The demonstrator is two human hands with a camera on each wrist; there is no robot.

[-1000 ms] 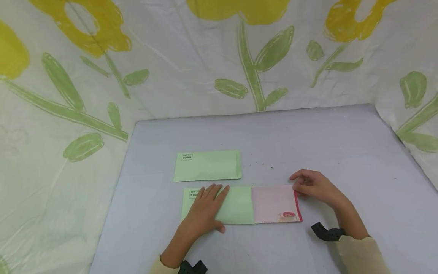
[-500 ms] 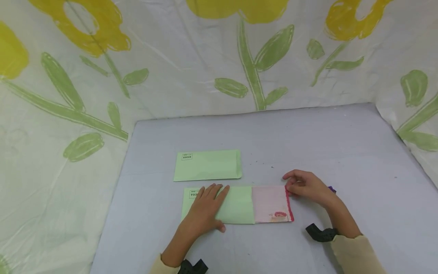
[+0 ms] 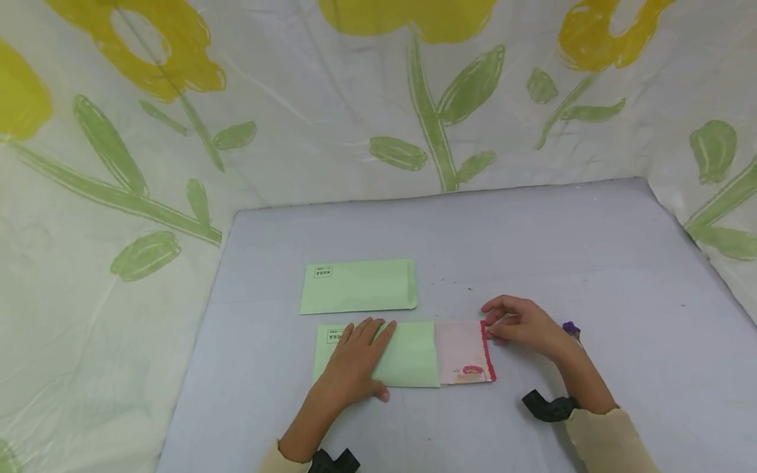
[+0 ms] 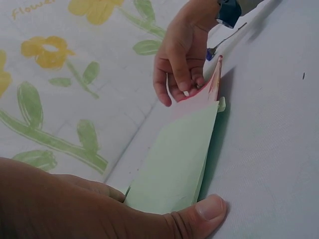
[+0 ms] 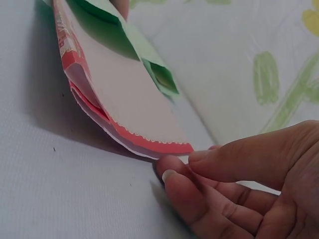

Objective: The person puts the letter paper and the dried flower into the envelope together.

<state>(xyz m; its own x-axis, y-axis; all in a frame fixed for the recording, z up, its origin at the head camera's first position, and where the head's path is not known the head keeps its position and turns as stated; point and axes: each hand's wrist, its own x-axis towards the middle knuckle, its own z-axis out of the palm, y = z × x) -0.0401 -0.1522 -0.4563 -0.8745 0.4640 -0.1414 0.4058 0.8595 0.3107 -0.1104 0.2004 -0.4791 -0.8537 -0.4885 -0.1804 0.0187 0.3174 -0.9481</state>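
My left hand (image 3: 353,368) lies spread on a light green envelope (image 3: 414,355), its fingers across the printed stamp box and its thumb past the near edge. Out of the envelope's right end sticks a pale pink folded card (image 3: 458,348) with a red scalloped edge and a small picture at its near corner. My right hand (image 3: 520,325) pinches the card's far right corner between thumb and fingertips. In the right wrist view the pink card (image 5: 129,94) bows upward inside the mouth of the green envelope (image 5: 107,32). The card's left part is hidden inside.
A second green envelope (image 3: 357,287) lies flat just behind the first. Behind the right wrist is a small purple thing on a thin stem (image 3: 571,328). The pale table (image 3: 437,230) ends at a white cloth backdrop (image 3: 296,151) painted with yellow flowers.
My right hand has moved left with the card's edge, and less of the pink card shows outside the envelope. The purple thing has come into view. My left hand has stayed put.
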